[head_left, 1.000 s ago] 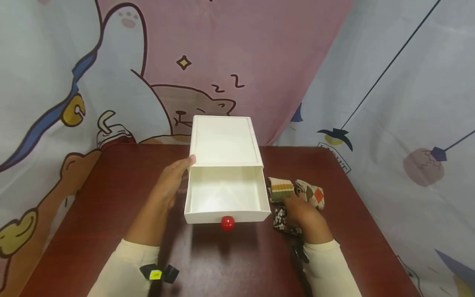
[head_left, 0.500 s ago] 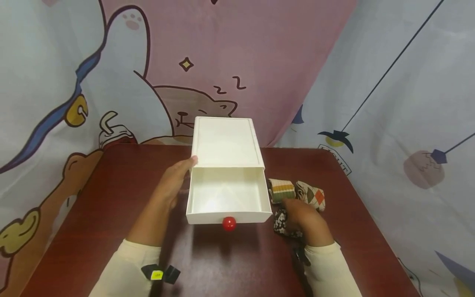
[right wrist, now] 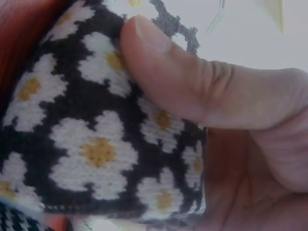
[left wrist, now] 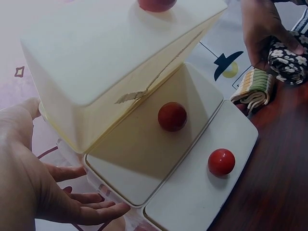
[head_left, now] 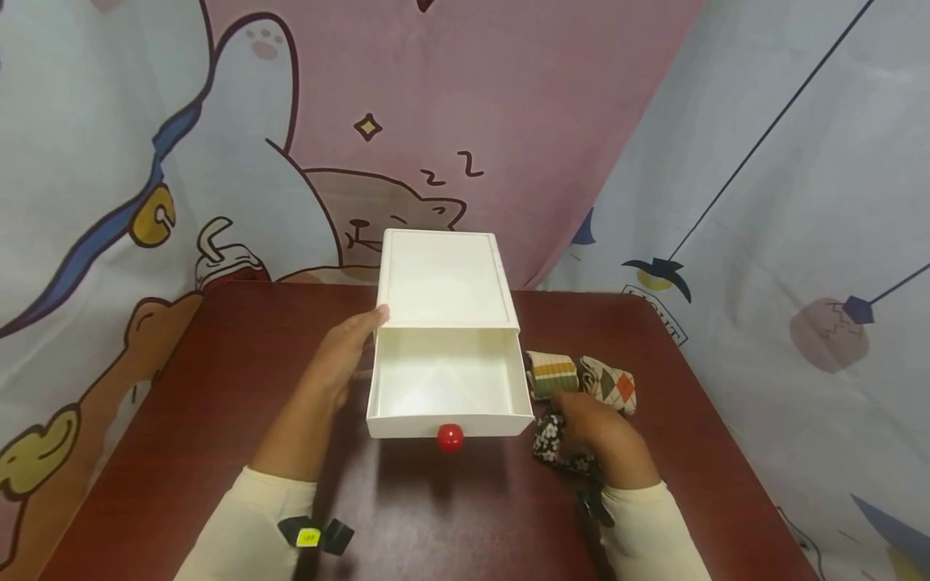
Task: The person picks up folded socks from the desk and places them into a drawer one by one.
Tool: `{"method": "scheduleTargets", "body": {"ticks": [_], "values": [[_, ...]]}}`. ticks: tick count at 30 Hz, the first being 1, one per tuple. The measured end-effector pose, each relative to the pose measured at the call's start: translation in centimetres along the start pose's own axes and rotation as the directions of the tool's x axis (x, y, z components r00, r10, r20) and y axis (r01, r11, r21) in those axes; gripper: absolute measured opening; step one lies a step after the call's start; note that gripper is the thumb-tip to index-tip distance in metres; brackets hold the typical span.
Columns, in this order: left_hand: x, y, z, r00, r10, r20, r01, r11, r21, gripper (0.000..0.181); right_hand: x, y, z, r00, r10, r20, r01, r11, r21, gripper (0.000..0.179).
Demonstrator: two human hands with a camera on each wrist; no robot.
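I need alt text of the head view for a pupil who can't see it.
A person's right hand grips a dark floral roll near a striped roll and a diamond-patterned roll on a reddish table. Their left hand rests against a white drawer unit whose red-knobbed drawer stands open.

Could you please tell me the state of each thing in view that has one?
Top drawer: pulled open.
Middle drawer: closed.
Bottom drawer: closed.
Flowered sock: bundled, held by the right hand.
Striped sock: bundled, on the table.
Diamond-patterned sock: bundled, on the table.
Left hand: touching the cabinet.
Right hand: gripping the flowered sock.
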State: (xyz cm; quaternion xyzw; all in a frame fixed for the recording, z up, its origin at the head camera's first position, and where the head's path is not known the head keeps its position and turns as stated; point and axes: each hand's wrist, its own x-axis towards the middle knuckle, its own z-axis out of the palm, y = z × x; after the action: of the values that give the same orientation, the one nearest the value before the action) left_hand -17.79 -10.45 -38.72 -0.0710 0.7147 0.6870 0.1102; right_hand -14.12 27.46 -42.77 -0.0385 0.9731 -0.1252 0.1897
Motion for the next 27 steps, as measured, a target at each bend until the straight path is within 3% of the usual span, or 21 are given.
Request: {"method": "scheduleTargets", "body": {"ticks": [15, 21, 27], "values": [[0.1, -0.1, 0.0, 1.0, -0.002, -0.006, 0.002, 1.0, 0.018, 0.075, -1.0, 1.0, -0.6, 0.995, -0.093, -0.025, 0.095, 0.986, 0.137, 0.061], [0.0, -0.1, 0.0, 1.0, -0.005, -0.005, 0.005, 1.0, 0.011, 0.074, -1.1, 1.6, -0.6, 0.98, -0.184, -0.075, 0.196, 0.956, 0.22, 0.068], [0.0, -0.1, 0.1, 1.0, -0.004, -0.001, 0.004, 1.0, 0.01, 0.075, -1.1, 1.9, -0.8, 0.966, -0.228, -0.12, 0.252, 0.928, 0.273, 0.08]]}}
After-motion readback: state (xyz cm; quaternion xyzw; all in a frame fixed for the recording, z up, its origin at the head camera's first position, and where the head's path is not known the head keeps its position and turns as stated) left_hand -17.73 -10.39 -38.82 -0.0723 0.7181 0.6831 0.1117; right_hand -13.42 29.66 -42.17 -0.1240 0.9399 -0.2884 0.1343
